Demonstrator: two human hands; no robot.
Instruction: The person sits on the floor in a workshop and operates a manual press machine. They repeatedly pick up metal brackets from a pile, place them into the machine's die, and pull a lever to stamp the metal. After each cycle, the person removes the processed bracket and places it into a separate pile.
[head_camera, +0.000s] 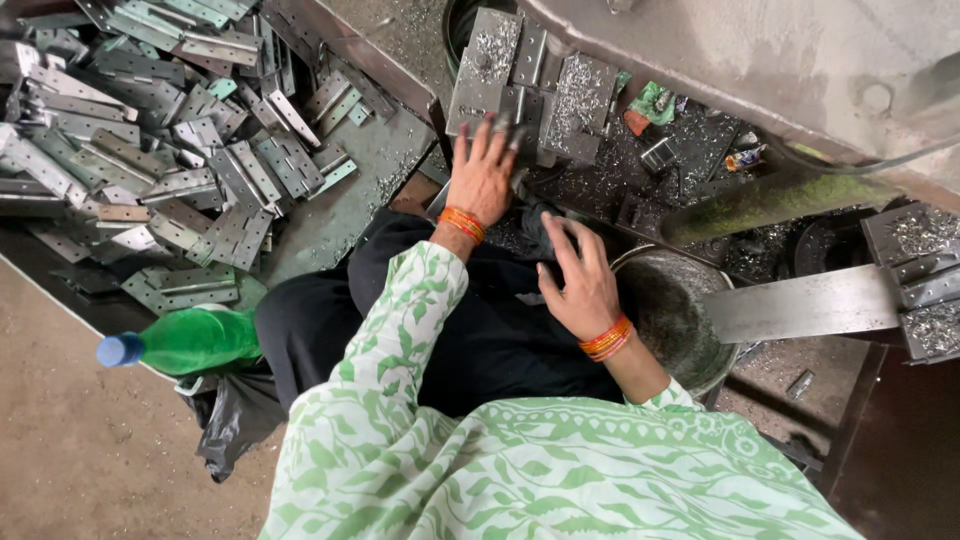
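Looking down from the head camera, the nearest thing at the bottom of the frame is a green and white patterned sleeve (520, 460), with dark trousers (470, 330) above it. The right hand (580, 280), right of centre with orange bangles (608, 340) at the wrist, lies with loose fingers on the dark lap, holding nothing that can be seen. The left hand (482, 175), just above the middle and well apart from the right, also wears orange bangles; its fingers are spread and reach onto a small stack of grey metal plates (520, 90) at the top centre, fingertips touching the plates' lower edge. Whether it grips one cannot be told. Metal shavings cover those plates and the dark surface beside them. A round grey bucket (680, 320) stands just right of the right hand. At the lower left lies a green plastic bottle (190, 342) with a blue cap, next to a black bag (235, 420). A large heap of hinge plates (160, 140) fills the upper left.
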